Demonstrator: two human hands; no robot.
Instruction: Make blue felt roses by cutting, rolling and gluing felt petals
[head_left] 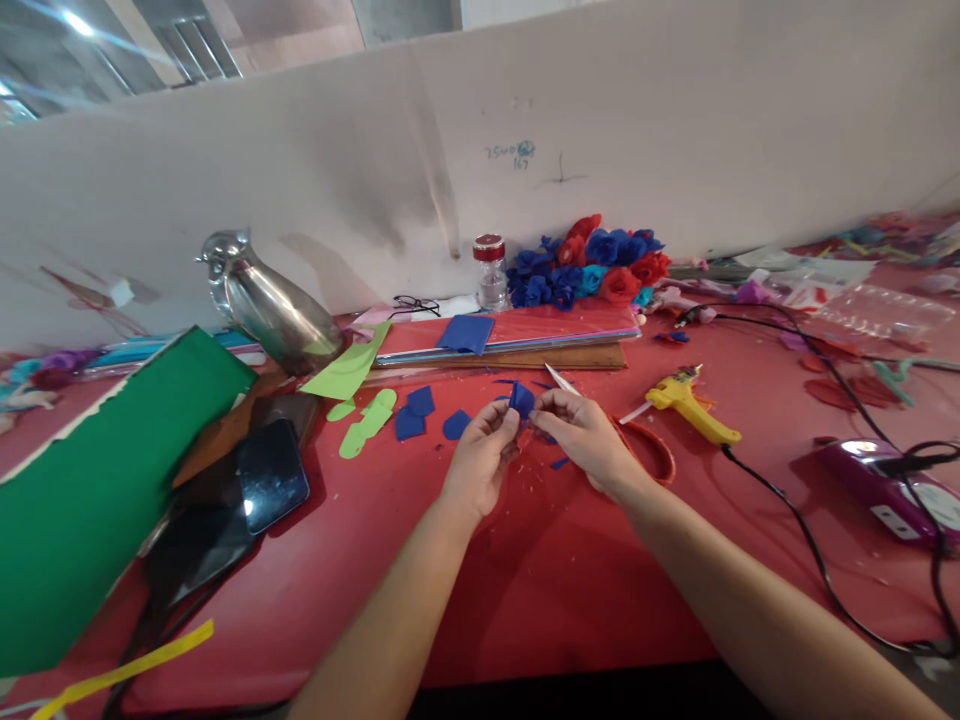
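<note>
Bench (337,560): red, running from the near edge back to the wall.
Yellow strip (135,668): near left, lying aslant.
Green sheet (97,500): large, along the left side.
Power strip (885,490): purple, right side, black cables over and around it.
Phone (271,475): left, dark screen up, just right of the green sheet.
Left hand (480,450): pinching the blue piece between thumb and fingers.
Right hand (581,430): thumb and fingertips drawn together at the piece's right edge; cannot tell whether they grip it.
Blue piece (522,400): mid-bench, between the hands, folded or curved.
Scissors (670,460): orange handle right of the right hand, blade tip showing beyond it.
Glue gun (686,405): yellow, on its side, right of the scissors.
Blue cutouts (411,425): left of the hands.
Green cutouts (379,405): farther left, beside the blue ones.
Paper stack (570,325): beyond the hands, a blue sheet (466,334) on top.
Jug (281,310): metal, far left, tilted in view.
Glasses (414,305): behind the stack.
Jar (492,285): clear, red lid, right of the glasses.
Flowers (577,262): red and blue, heaped right of the jar.
Wall (337,170): pale, farthest, with scribbled numbers.
</note>
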